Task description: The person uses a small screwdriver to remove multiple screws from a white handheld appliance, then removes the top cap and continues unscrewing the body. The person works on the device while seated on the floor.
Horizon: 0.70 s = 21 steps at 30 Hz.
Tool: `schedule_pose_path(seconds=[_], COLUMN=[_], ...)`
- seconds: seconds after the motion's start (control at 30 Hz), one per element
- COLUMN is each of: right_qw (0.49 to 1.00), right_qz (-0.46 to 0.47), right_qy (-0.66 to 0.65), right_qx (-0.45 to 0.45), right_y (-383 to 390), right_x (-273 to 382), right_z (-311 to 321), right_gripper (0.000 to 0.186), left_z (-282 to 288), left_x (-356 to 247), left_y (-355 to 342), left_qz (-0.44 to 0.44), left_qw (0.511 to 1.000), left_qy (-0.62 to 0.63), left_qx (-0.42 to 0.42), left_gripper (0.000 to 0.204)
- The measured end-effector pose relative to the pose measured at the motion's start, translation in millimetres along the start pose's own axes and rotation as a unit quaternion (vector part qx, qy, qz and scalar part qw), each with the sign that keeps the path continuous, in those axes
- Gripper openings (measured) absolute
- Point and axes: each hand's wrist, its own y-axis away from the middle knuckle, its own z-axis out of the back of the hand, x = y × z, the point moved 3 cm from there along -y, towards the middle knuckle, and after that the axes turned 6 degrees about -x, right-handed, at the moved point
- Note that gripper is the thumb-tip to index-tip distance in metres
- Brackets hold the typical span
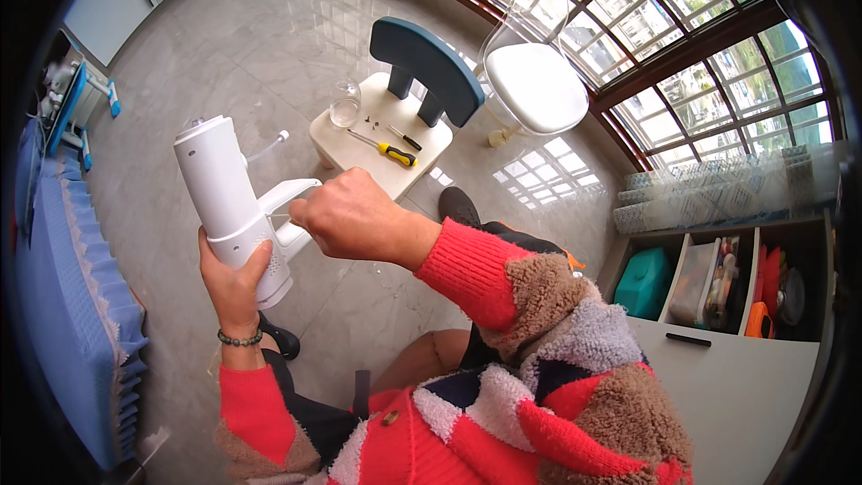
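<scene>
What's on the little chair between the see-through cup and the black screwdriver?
In the head view, a few tiny dark bits lie on the seat between the clear cup and the black screwdriver. They're too small to tell what they are.

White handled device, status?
Left grip: around white device, lower body. Right grip: curled at handle, contents hidden. Yellow-black screwdriver on small chair, out of the way.

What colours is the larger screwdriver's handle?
Yellow and black screwdriver handle, best seen in the head view.
</scene>
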Motion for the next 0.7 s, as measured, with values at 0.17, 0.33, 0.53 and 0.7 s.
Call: schedule_pose_path(seconds=[0.17, 0.33, 0.53, 0.7], right_qw=[0.970, 0.692, 0.705, 0.944], right_qz=[-0.155, -0.458, -0.452, -0.238], right_qy=[-0.176, -0.550, -0.543, -0.224], right_qx=[-0.060, 0.097, 0.064, -0.039], right_y=[14, 26, 20, 8], right_x=[-8, -24, -21, -8], right_z=[-13, -26, -17, -3], right_gripper=[0.009, 0.018, 0.022, 0.015], left_z=[-5, -11, -18, -17], left_x=[-3, -4, -1, 16], left_y=[4, 12, 7, 6], left_qz=[-0.080, -0.112, -0.080, 0.027], left_qw=[0.993, 0.984, 0.996, 0.997], left_qy=[-0.082, -0.139, -0.034, 0.069], left_qx=[-0.013, -0.028, -0.017, -0.016], left_gripper=[0.060, 0.062, 0.059, 0.054])
